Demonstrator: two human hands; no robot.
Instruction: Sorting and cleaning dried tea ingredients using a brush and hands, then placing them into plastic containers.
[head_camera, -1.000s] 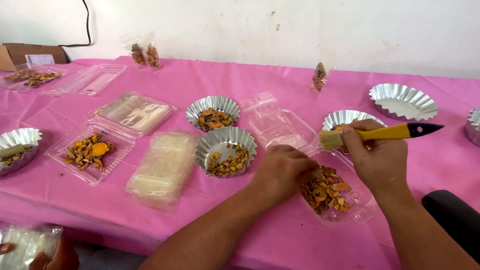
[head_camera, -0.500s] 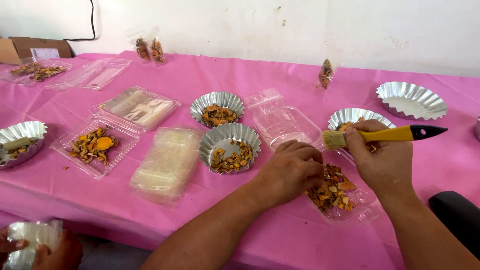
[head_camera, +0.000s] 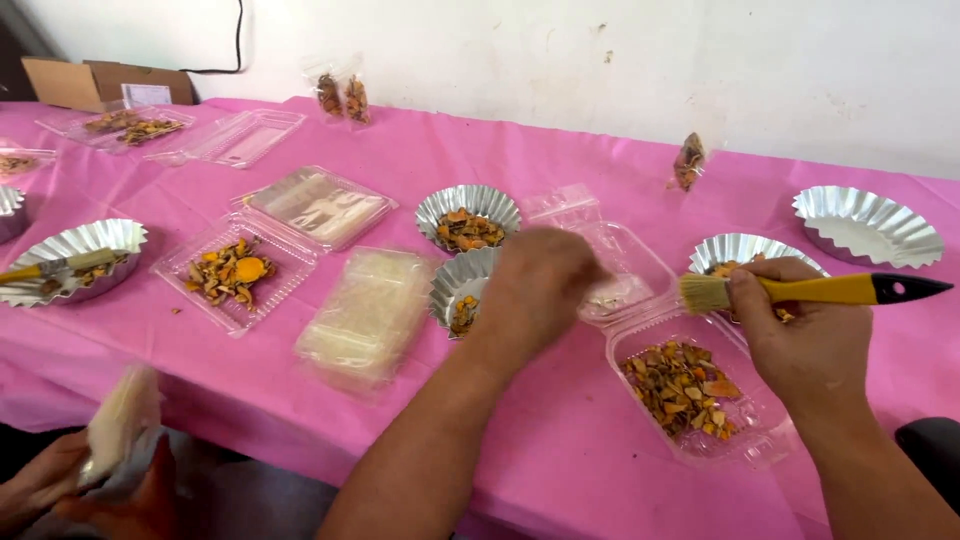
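- Your right hand (head_camera: 810, 340) grips a yellow-handled brush with a black tip and pale bristles (head_camera: 812, 290), fingers wrapped round the handle near the bristles, the handle pointing out to your right.
- The brush sits level above the far edge of a clear hinged plastic box of orange and brown dried pieces (head_camera: 700, 395), which lies on the pink-covered bench (head_camera: 560, 470).
- Your left hand (head_camera: 535, 285) hangs over a fluted silver foil cup (head_camera: 460, 290) and the box's open lid (head_camera: 625, 265); it is blurred, fingers curled downward, and you cannot tell whether it pinches anything.
- A second filled foil cup (head_camera: 468, 215) stands just behind the first; another (head_camera: 745, 250) shows behind your right hand.
- An unfilled foil cup (head_camera: 868, 225) sits far right.
- To your left lie a stack of clear film bags (head_camera: 368, 315) and a clear tray of orange pieces (head_camera: 235, 270).
- At the lower left, another person's hands (head_camera: 70, 480) hold a pale packet (head_camera: 120, 420).
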